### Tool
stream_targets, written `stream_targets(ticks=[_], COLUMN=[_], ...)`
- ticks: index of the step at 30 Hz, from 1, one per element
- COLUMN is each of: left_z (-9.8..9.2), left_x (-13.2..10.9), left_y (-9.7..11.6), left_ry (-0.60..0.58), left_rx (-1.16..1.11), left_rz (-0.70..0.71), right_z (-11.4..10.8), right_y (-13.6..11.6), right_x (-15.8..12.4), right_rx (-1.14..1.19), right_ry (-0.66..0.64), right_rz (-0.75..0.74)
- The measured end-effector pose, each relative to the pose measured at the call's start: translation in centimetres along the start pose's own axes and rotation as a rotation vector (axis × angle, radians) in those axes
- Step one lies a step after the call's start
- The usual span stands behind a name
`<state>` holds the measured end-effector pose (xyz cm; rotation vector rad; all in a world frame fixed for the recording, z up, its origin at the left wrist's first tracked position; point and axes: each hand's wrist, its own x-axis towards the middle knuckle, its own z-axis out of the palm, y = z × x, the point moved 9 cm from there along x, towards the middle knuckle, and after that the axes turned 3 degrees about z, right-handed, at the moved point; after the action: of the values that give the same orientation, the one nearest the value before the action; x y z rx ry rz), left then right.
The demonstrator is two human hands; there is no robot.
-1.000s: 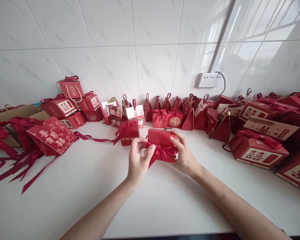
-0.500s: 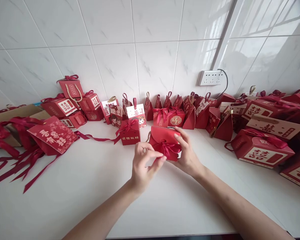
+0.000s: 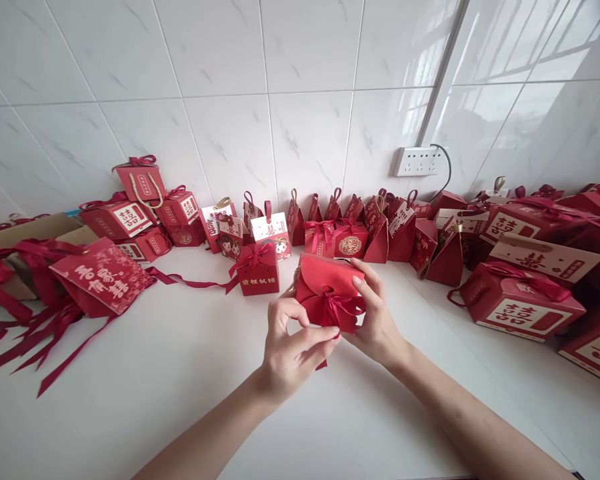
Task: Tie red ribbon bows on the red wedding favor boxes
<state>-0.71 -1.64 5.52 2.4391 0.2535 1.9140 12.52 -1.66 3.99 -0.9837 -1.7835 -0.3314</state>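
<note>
A red gift box (image 3: 325,273) with a scalloped flap is held just above the white table, in the middle of the head view. My right hand (image 3: 373,317) grips its right side, fingers over the top edge and thumb hidden behind or below. A dark red ribbon (image 3: 334,305) is tied in a bow on the front of the box. My left hand (image 3: 295,350) pinches a tail of this ribbon between thumb and forefinger, below the bow. Just behind my left hand a small red box (image 3: 259,272) with a bow stands on the table.
Boxes with ribbon loops (image 3: 377,233) line the tiled wall. Larger red boxes (image 3: 520,303) crowd the right. At left, a tilted red box (image 3: 103,277) lies near loose ribbons (image 3: 55,340) and stacked boxes (image 3: 125,217). A power strip (image 3: 417,161) is on the wall.
My left hand has drawn the ribbon tail slightly downward, and a ribbon end now shows below the hand. The box stays in my right hand. The view has shifted slightly.
</note>
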Motion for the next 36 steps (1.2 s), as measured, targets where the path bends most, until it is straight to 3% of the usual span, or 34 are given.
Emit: stream_targets(ticks=[12, 14, 16, 18, 20, 23, 26, 30, 33, 36], left_z=[-0.3, -0.7, -1.6, -2.7, -3.1, -2.8, -1.6, 0.9, 2.2, 2.9], left_x=[0.3, 0.3, 0.0, -1.4, -3.4, -4.8, -4.6, -4.1, -3.7, -3.3], left_y=[0.7, 0.0, -2.7, -6.8, -10.5, -12.9, -12.5, -10.7, -9.2, -8.0], left_ry=[0.002, 0.046, 0.147, 0.274, 0.363, 0.372, 0.263, -0.009, -0.194, -0.316], left_rx=[0.011, 0.003, -0.014, -0.047, -0.098, -0.137, -0.164, -0.161, -0.113, -0.076], left_rz=[0.038, -0.019, -0.214, -0.534, -0.832, -0.980, -0.911, -0.739, -0.550, -0.394], right_z=[-0.4, -0.3, 0.0, 0.3, 0.8, 2.4, 4.2, 3.2, 0.6, -3.4], right_y=[-0.2, 0.0, 0.7, 2.6, 5.6, 9.1, 8.8, 5.8, 4.1, 3.5], right_x=[0.1, 0.0, -0.1, -0.3, -0.7, -2.4, -3.2, -2.8, -3.7, -5.6], right_rx=[0.060, 0.062, 0.077, 0.147, 0.319, 0.781, 1.313, 1.785, 1.866, 1.799], right_ry=[0.030, 0.025, 0.010, 0.000, 0.012, 0.061, 0.093, 0.193, 0.251, 0.321], right_rz=[-0.022, -0.020, 0.012, 0.158, 0.438, 0.907, 1.198, 1.281, 1.344, 1.369])
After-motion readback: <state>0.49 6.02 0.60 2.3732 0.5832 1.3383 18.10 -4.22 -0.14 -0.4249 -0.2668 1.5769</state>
